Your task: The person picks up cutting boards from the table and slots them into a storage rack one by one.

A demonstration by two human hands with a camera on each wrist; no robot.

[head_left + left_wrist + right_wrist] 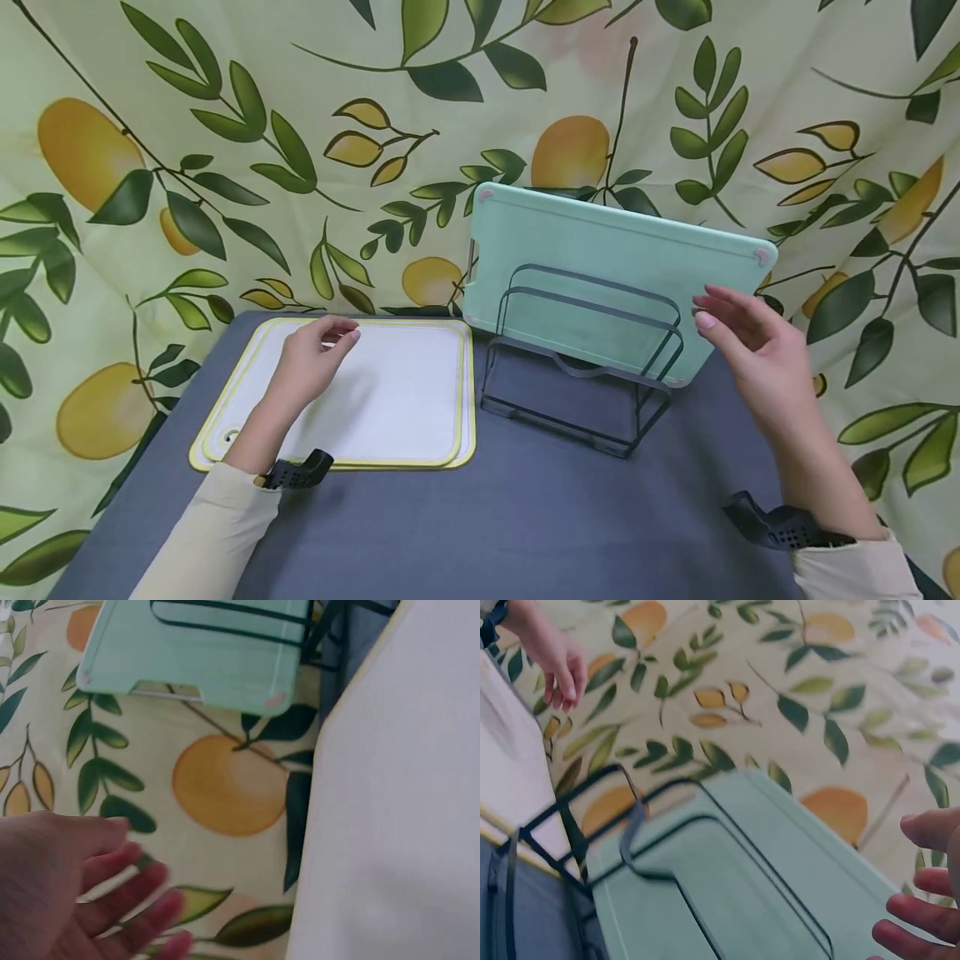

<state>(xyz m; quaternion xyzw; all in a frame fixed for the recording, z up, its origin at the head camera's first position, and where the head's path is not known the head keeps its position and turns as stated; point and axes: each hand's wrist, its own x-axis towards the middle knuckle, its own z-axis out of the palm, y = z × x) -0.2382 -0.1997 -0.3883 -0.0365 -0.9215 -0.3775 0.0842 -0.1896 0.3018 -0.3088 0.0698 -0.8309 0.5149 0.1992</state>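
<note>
A mint green cutting board stands on its long edge in the back of a black wire rack, leaning slightly. My right hand is just off the board's right end, fingers loosely bent with nothing between them; the right wrist view shows its fingertips near the board's edge. To the left, white cutting boards with yellow rims lie stacked flat on the table. Above them hovers my left hand, holding nothing, its fingers loosely bent. The left wrist view has that hand in front of the patterned cloth.
A dark grey cloth covers the table. Behind it hangs a curtain printed with leaves and orange fruit, close to the table's back edge. The rack's front slots stand bare, facing me.
</note>
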